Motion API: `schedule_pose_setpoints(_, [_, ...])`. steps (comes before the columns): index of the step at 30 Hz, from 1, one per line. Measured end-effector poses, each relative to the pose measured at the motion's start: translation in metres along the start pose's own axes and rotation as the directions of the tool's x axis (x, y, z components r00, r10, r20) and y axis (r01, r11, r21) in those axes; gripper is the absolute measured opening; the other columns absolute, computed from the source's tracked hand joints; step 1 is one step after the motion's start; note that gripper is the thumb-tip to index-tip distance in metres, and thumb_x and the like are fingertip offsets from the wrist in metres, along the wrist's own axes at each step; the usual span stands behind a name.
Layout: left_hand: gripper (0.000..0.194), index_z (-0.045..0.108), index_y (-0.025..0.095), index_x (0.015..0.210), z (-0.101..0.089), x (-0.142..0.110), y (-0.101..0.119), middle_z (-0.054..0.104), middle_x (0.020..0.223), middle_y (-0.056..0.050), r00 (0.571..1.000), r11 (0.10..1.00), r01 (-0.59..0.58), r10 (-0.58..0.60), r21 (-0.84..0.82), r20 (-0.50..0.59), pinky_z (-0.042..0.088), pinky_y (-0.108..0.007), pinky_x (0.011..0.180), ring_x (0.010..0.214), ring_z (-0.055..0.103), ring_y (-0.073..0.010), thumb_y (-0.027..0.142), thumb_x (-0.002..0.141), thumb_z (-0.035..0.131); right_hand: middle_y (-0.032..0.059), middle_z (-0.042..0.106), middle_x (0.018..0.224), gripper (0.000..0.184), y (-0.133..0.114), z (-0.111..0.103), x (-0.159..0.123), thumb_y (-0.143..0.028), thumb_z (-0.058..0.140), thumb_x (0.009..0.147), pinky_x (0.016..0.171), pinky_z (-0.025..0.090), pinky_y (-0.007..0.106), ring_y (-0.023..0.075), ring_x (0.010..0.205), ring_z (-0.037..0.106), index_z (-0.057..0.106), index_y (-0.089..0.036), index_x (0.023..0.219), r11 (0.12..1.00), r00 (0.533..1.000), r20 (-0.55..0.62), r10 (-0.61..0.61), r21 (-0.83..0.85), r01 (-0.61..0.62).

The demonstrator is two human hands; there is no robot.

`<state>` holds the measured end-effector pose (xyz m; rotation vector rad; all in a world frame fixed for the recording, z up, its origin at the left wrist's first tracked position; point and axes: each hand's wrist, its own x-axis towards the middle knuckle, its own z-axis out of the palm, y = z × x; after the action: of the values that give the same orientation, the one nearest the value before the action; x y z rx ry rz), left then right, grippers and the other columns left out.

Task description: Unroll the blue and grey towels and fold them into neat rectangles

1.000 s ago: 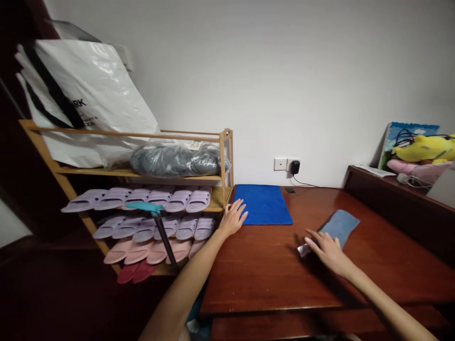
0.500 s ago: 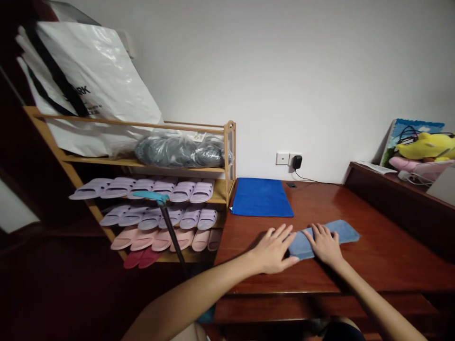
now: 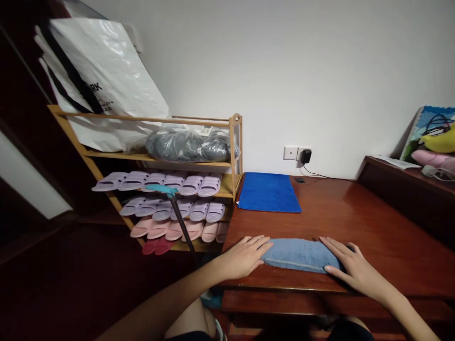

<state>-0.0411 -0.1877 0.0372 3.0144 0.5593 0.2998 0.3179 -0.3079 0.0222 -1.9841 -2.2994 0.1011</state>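
Note:
A light blue folded cloth lies as a long strip near the front edge of the brown wooden table. At its left end rests my left hand, fingers stretched out and touching the cloth. My right hand lies over the right end, thumb apart from the extended fingers. Farther back on the table, a dark blue cloth is spread flat beside the shoe rack.
On the left stands a wooden rack with several slippers, a white bag and a plastic-wrapped grey bundle. A blue-topped pole leans before it. A black plug with a cable sits at the wall; a raised ledge borders the right.
The light blue cloth has turned parallel to the front edge and come nearer. My hands have moved apart to its two ends. The view has shifted slightly left.

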Motion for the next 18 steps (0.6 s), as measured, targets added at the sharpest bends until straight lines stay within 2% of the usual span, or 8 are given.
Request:
schedule_pose_setpoints(5, [0.036,0.049,0.016,0.120,-0.008,-0.003,-0.005,0.054,0.131,-0.013,1.000,0.985,-0.004,0.008,0.172,-0.019,0.027,-0.042,0.106,0.125,0.045,-0.0245,0.007,0.085,0.044,0.0007,0.021,0.153,0.075,-0.018,0.008,-0.021,-0.062,0.036,0.086,0.108,0.023,0.050,0.0216,0.140,0.022,0.001,-0.037,0.147,1.000,1.000,0.012,-0.016,-0.025,0.016])
schedule_pose_setpoints(7, [0.032,0.052,0.014,0.113,-0.008,0.000,-0.007,0.056,0.127,-0.015,1.000,0.974,0.000,0.000,0.226,-0.004,0.031,-0.040,0.103,0.122,0.048,-0.0261,0.005,0.082,0.045,0.0027,0.019,0.153,0.081,-0.028,0.014,-0.028,-0.062,0.037,0.085,0.107,0.026,0.051,0.0233,0.139,0.022,-0.005,-0.033,0.148,0.998,0.999,-0.040,-0.018,-0.059,0.015])
schedule_pose_setpoints(9, [0.040,0.050,0.012,0.117,-0.006,0.003,-0.009,0.055,0.127,-0.016,1.000,0.969,0.019,-0.021,0.246,0.006,0.035,-0.037,0.099,0.120,0.050,-0.0263,0.003,0.079,0.046,0.0052,0.018,0.153,0.085,-0.039,0.022,-0.034,-0.060,0.041,0.084,0.104,0.029,0.052,0.0260,0.138,0.025,-0.006,-0.029,0.148,0.994,0.993,-0.112,-0.027,-0.113,0.015])
schedule_pose_setpoints(11, [0.053,0.041,0.011,0.129,-0.005,0.006,-0.011,0.054,0.128,-0.016,0.999,0.967,0.038,-0.039,0.250,0.000,0.037,-0.034,0.096,0.119,0.050,-0.0250,0.000,0.077,0.043,0.0074,0.023,0.152,0.087,-0.049,0.031,-0.039,-0.050,0.046,0.082,0.101,0.034,0.052,0.0289,0.133,0.033,-0.005,-0.026,0.149,0.984,0.983,-0.174,-0.059,-0.174,0.028])
schedule_pose_setpoints(13, [0.057,0.038,0.012,0.132,-0.005,0.008,-0.013,0.057,0.124,-0.014,0.999,0.965,0.039,-0.039,0.258,-0.004,0.037,-0.034,0.095,0.115,0.052,-0.0240,-0.002,0.077,0.040,0.0090,0.033,0.148,0.090,-0.057,0.038,-0.044,-0.030,0.050,0.077,0.096,0.038,0.050,0.0301,0.123,0.044,-0.003,-0.025,0.149,0.972,0.973,-0.216,-0.085,-0.234,0.033])
schedule_pose_setpoints(15, [0.049,0.047,0.013,0.123,-0.006,0.011,-0.014,0.061,0.113,-0.012,0.999,0.960,0.033,-0.035,0.278,0.005,0.036,-0.036,0.095,0.107,0.055,-0.0242,-0.002,0.078,0.038,0.0097,0.042,0.142,0.097,-0.063,0.042,-0.047,-0.014,0.047,0.066,0.090,0.042,0.047,0.0291,0.110,0.052,-0.002,-0.025,0.149,0.961,0.967,-0.242,-0.085,-0.277,0.016])
schedule_pose_setpoints(18, [0.035,0.056,0.016,0.104,-0.008,0.019,-0.017,0.063,0.099,-0.010,0.998,0.951,0.053,-0.057,0.306,0.004,0.037,-0.038,0.093,0.097,0.058,-0.0244,-0.001,0.080,0.038,0.0105,0.044,0.141,0.103,-0.072,0.043,-0.051,-0.009,0.044,0.057,0.082,0.046,0.045,0.0288,0.099,0.058,0.001,-0.025,0.150,0.952,0.958,-0.278,-0.074,-0.305,-0.015])
